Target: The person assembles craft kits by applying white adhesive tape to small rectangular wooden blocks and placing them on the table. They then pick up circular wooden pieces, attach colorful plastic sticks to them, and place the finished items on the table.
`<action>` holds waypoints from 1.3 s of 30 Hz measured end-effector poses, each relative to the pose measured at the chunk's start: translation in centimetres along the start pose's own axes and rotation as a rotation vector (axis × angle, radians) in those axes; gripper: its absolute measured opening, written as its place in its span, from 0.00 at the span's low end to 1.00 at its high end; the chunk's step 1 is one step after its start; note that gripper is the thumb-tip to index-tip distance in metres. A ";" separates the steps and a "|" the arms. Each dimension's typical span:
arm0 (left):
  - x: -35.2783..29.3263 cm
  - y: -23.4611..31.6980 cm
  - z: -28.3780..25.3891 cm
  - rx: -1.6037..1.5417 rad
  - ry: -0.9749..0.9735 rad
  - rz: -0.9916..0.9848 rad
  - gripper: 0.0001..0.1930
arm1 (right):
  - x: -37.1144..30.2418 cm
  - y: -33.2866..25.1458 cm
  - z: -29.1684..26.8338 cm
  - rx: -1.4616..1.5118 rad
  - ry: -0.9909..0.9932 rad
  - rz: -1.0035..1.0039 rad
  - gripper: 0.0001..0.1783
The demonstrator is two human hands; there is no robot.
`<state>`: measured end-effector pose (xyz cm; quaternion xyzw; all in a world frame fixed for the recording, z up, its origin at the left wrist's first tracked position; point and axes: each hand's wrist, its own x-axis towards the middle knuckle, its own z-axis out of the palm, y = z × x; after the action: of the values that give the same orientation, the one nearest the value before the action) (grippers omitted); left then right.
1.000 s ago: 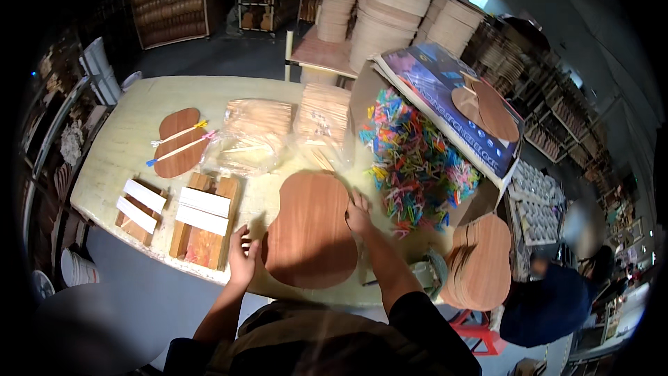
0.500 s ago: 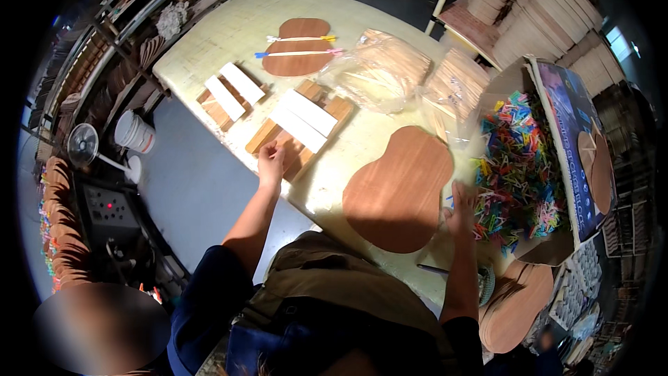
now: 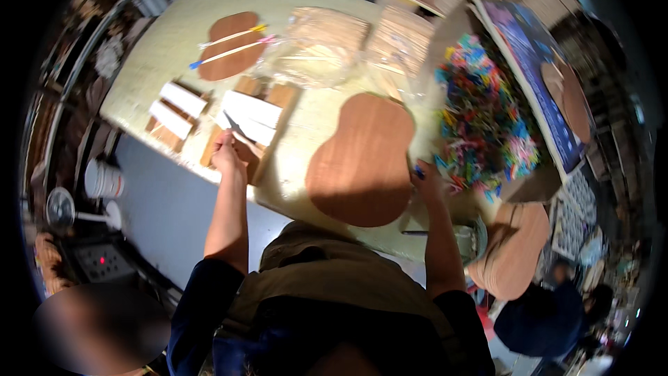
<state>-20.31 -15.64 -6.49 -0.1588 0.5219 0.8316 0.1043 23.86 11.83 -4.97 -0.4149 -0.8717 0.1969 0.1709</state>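
My left hand [image 3: 228, 157] is pinched at the near edge of a wooden block frame topped with white sheets [image 3: 250, 117]. A thin pale wooden strip [image 3: 240, 141] seems to run from its fingertips, with a dark shadow on the white; blur softens it. Between the closed fingers of my right hand [image 3: 430, 184] sits a small blue clip [image 3: 419, 172]. That hand is just right of a guitar-shaped brown wood panel [image 3: 362, 160], which lies flat on the table. Beyond, a smaller panel [image 3: 229, 45] carries two strips with coloured clips at their ends.
At right stands an open box [image 3: 518, 76] full of colourful clips [image 3: 480, 118]. Bagged wooden strips [image 3: 327, 31] lie at the back of the pale table [image 3: 153, 49]. A smaller white-topped block [image 3: 174, 111] is at left. Stacked panels [image 3: 515, 251] and a person [image 3: 543, 317] are lower right.
The whole view has shifted, so the table things sit further left and higher. A thin strip and its shadow now show at my left fingers. My right hand keeps the blue clip.
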 end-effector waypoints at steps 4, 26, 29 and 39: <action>-12.0 1.6 7.6 0.606 -0.495 0.529 0.02 | -0.8 -0.8 0.1 0.024 0.020 0.124 0.18; -20.1 -10.7 14.6 0.710 -1.364 1.020 0.06 | -0.5 -2.9 3.4 1.310 0.163 0.680 0.10; -20.1 -10.7 14.6 0.653 -1.382 1.000 0.06 | 0.4 -2.7 0.7 0.723 0.271 0.481 0.15; -20.2 -10.8 15.0 0.776 -1.436 0.921 0.06 | 6.7 -1.5 -1.9 -0.059 0.201 0.045 0.12</action>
<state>-0.29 2.42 -1.88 0.6610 0.5848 0.4577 0.1075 19.72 16.68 -1.65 -0.4569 -0.8460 0.1327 0.2406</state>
